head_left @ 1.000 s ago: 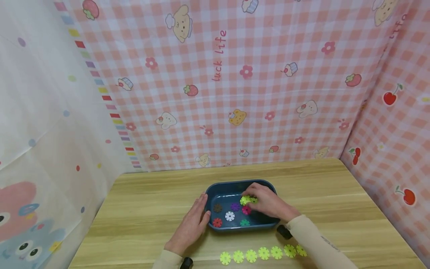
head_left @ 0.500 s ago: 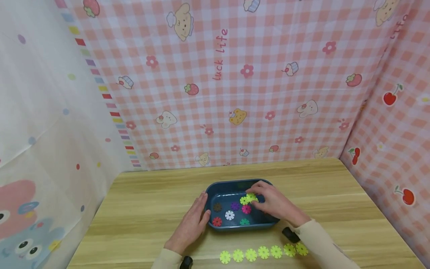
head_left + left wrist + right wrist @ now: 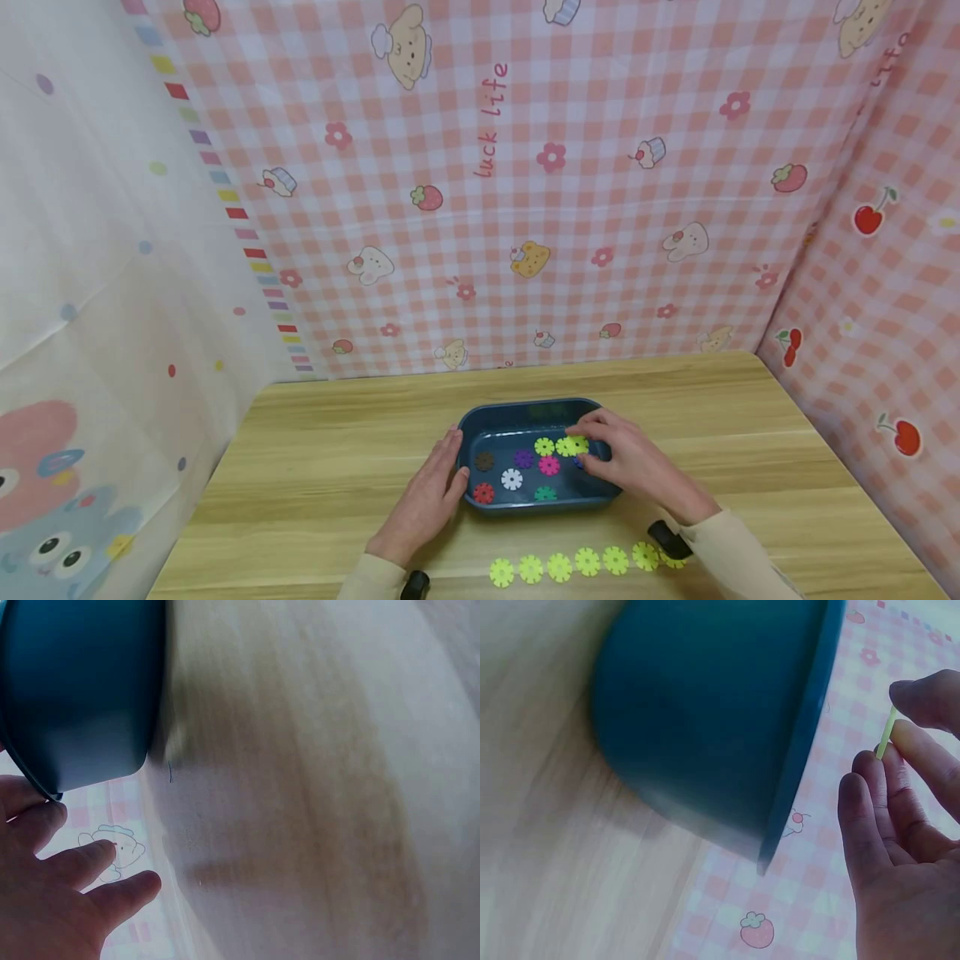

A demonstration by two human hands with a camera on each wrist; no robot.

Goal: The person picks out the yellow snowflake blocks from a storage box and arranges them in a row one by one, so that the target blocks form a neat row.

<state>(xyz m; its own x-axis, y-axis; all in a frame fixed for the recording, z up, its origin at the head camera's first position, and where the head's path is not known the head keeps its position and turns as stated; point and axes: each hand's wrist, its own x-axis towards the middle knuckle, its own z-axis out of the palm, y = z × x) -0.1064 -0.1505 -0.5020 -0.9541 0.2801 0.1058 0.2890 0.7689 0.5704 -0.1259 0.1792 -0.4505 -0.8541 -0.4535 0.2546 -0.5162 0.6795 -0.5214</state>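
Note:
A dark blue tray (image 3: pixel 525 407) stands on the wooden table. My left hand (image 3: pixel 423 504) rests against its left end with fingers straight; in the left wrist view, those fingers (image 3: pixel 79 864) spread beside the tray wall. Over the tray's right part, my right hand (image 3: pixel 637 460) pinches a yellow-green snowflake disc (image 3: pixel 578 443), seen edge-on in the right wrist view between thumb and finger. Two more yellow-green pieces (image 3: pixel 543 447) show just left of it. Purple (image 3: pixel 523 458), pink (image 3: pixel 549 465), white (image 3: pixel 512 479), red (image 3: pixel 483 493), brown (image 3: pixel 484 461) and green (image 3: pixel 545 494) discs lie inside.
In front of the tray, a row of several yellow-green snowflake discs (image 3: pixel 558 568) lies on the table (image 3: pixel 337 467); the right sleeve partly covers its right end. A checked cloth (image 3: pixel 450 292) hangs behind the table, with more cloth at both sides.
My right hand has moved right within the tray, with the pinched yellow-green disc. More yellow-green discs and part of a blue one now show there. The left hand stays put.

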